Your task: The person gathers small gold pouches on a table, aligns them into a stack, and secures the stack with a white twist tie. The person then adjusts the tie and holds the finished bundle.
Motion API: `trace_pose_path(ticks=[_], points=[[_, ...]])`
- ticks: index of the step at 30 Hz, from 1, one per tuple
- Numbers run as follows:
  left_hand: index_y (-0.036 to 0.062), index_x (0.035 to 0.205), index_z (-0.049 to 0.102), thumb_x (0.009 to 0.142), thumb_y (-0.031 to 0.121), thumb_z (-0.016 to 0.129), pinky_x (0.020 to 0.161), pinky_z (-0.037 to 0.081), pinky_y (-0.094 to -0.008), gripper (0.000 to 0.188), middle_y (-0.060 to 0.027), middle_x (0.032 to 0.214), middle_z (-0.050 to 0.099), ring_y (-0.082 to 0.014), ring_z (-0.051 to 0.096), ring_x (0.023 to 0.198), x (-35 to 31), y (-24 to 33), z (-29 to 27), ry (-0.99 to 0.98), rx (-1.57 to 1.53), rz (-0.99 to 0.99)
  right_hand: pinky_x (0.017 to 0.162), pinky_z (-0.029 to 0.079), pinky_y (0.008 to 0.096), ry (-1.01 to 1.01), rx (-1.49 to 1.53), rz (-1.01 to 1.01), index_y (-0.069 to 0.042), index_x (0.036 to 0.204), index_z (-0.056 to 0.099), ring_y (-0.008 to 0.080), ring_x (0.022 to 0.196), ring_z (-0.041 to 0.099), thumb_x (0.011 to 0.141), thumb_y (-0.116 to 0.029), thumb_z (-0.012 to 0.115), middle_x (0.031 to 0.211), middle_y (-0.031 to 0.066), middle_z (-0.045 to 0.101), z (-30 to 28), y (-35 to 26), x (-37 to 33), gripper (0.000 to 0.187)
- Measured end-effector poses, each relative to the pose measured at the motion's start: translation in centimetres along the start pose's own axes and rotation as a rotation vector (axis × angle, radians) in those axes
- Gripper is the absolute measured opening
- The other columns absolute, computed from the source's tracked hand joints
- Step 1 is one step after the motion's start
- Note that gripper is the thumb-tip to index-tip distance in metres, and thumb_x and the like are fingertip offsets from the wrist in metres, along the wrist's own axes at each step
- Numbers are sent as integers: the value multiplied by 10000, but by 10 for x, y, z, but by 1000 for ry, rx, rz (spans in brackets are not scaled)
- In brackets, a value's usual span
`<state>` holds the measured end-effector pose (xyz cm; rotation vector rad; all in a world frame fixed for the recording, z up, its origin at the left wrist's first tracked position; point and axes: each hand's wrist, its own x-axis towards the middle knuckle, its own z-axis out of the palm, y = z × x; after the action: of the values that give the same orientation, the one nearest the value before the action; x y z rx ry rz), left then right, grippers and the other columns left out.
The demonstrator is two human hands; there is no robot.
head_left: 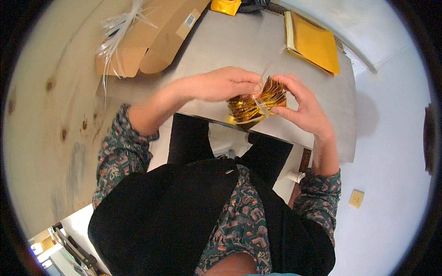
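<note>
A bundle of shiny gold foil sheets [244,109] sits at the near edge of the grey table, its layers fanning out at both ends. Round its middle runs a clear plastic strip [261,107]. My left hand [225,84] reaches over the top of the bundle, thumb and fingers pinched at the upper part of the strip. At the bundle's right end my right hand [303,103] grips it, thumb on the near side and fingers on the far side. The undersides of my left fingers are hidden.
A brown cardboard box [159,43] lies at the far left, with thin clear strips [122,32] draped over it. Yellow envelopes [315,43] are stacked at the far right of the grey table [225,50]. A gold packet [225,6] rests at the back. Wooden board [60,110] spans the left.
</note>
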<state>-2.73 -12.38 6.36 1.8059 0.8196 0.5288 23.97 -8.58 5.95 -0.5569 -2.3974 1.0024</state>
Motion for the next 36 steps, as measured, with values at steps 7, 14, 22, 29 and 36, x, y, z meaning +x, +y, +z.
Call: trace_pose_path(ticks=[7, 14, 22, 29, 36], points=[[57, 872, 583, 1012, 223, 479, 639, 386, -255, 241, 32, 721, 477, -86, 439, 704, 15, -4, 1, -112, -37, -219, 1014, 437, 382, 273, -138, 41, -63, 1326, 563, 267, 1132, 567, 799, -149, 772, 1225, 127, 589, 39, 13, -12, 572], [30, 911, 594, 1011, 238, 489, 659, 461, -323, 254, -42, 754, 583, -143, 532, 715, 12, 3, 20, 85, 233, -161, 593, 507, 243, 655, 71, 93, -14, 1113, 606, 96, 672, 585, 835, 4, 726, 950, 71, 615, 87, -24, -19, 304], [26, 974, 644, 1040, 297, 485, 708, 490, -315, 321, -43, 851, 657, -148, 604, 786, 8, -10, 44, 287, 101, -121, 641, 517, 241, 564, 256, 303, -33, 1149, 622, 75, 722, 600, 878, -14, 689, 967, 58, 669, 83, -20, -13, 279], [-30, 1262, 597, 961, 139, 608, 931, 510, -300, 346, -97, 1094, 674, -143, 622, 1004, 2, -35, 34, 124, -878, 8, 718, 490, 206, 672, 387, 285, -22, 1147, 649, 59, 810, 596, 940, -35, 644, 956, 15, 678, 83, -6, -19, 207], [0, 1364, 549, 971, 14, 577, 971, 524, -296, 394, -137, 1200, 673, -159, 657, 1041, 1, -35, 40, 121, -669, 53, 734, 451, 203, 676, 461, 254, -14, 1107, 655, 56, 802, 547, 985, -106, 620, 906, -5, 636, 81, 5, -26, 156]])
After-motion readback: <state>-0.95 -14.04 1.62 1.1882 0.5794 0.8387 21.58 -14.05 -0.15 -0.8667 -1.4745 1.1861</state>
